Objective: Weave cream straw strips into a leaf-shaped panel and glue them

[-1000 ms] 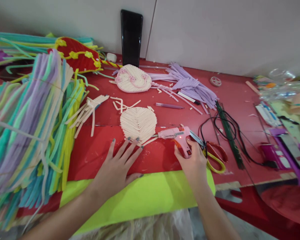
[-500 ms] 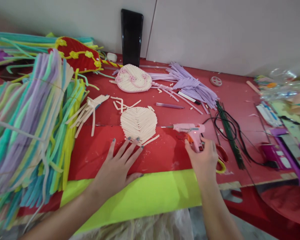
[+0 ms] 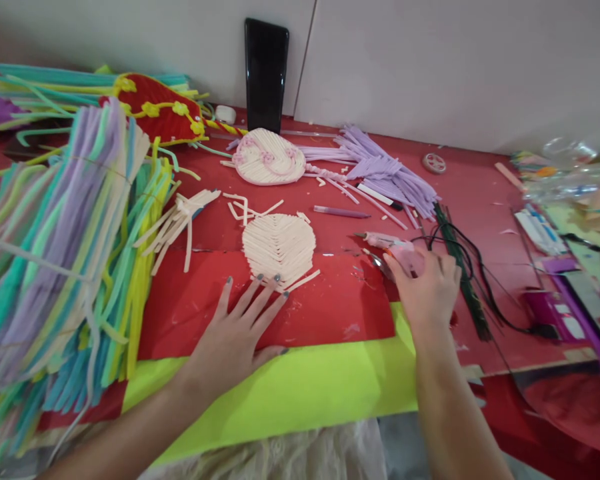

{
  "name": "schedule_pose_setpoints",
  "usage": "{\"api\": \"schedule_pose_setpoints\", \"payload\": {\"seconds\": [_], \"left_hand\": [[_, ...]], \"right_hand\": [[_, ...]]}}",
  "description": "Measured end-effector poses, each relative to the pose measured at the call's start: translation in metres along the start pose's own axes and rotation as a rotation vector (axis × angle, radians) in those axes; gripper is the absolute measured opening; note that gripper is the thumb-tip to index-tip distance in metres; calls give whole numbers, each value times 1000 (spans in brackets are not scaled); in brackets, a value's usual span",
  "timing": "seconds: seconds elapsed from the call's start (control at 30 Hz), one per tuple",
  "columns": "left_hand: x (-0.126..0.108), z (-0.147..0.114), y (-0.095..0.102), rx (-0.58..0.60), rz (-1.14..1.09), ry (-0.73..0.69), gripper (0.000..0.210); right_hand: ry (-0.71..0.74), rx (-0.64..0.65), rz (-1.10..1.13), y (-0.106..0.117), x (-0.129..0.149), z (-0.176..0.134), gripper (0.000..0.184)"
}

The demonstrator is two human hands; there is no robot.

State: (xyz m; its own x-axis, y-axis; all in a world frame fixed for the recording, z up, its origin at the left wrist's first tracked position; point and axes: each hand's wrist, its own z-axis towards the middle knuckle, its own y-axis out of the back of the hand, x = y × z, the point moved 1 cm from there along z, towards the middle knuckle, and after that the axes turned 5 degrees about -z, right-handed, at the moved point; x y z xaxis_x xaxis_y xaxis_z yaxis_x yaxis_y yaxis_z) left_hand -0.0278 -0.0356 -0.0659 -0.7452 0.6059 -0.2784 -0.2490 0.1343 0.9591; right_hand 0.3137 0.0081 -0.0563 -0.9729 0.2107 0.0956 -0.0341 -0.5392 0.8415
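Note:
My left hand (image 3: 240,323) lies flat with fingers spread, its fingertips on the lower edge of a cream leaf-shaped piece (image 3: 279,248) made of pipe cleaners. My right hand (image 3: 427,287) is closed around the pink glue gun (image 3: 387,240), whose nozzle points left; the palm and fingers hide its handle. Just under the gun, the metal blades of a pair of scissors (image 3: 380,263) show, their handles mostly covered by my right hand. Above the cream piece lies a finished-looking cream oval fan (image 3: 267,157) with pink trim and a twisted lilac handle.
Bundles of coloured pipe cleaners (image 3: 80,253) fill the left side. Lilac pipe cleaners (image 3: 380,167) lie at the back, near a purple pen (image 3: 341,212). A black phone (image 3: 267,77) leans on the wall. A black cord (image 3: 485,267) runs to the right. Lime sheet (image 3: 280,400) lies in front.
My right hand has moved right and slightly up with the glue gun, which now lies more on its side. The scissors' blades have come into view. My left hand stays put.

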Motion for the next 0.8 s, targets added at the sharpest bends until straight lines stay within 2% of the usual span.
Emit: {"api": "schedule_pose_setpoints", "payload": {"seconds": [0.07,0.1,0.2,0.3,0.37,0.43,0.6,0.8], "left_hand": [[-1,0,0,-2,-8,6,68],[-1,0,0,-5,-12,8,69],[-1,1,1,-9,-16,6,68],[0,1,2,1,-5,-12,66],[1,1,3,5,3,-19,65],[2,1,3,7,8,-22,65],[2,2,8,-5,18,-44,62],[-1,15,17,-63,45,-22,43]], "right_hand": [[89,-37,118,5,15,1,38],[159,-10,218,8,25,1,29],[378,205,512,12,58,2,14],[503,424,674,8,84,5,13],[599,521,732,3,96,9,15],[669,560,739,-2,102,13,16],[706,588,734,-9,107,20,13],[687,604,793,-13,107,18,10]]}}
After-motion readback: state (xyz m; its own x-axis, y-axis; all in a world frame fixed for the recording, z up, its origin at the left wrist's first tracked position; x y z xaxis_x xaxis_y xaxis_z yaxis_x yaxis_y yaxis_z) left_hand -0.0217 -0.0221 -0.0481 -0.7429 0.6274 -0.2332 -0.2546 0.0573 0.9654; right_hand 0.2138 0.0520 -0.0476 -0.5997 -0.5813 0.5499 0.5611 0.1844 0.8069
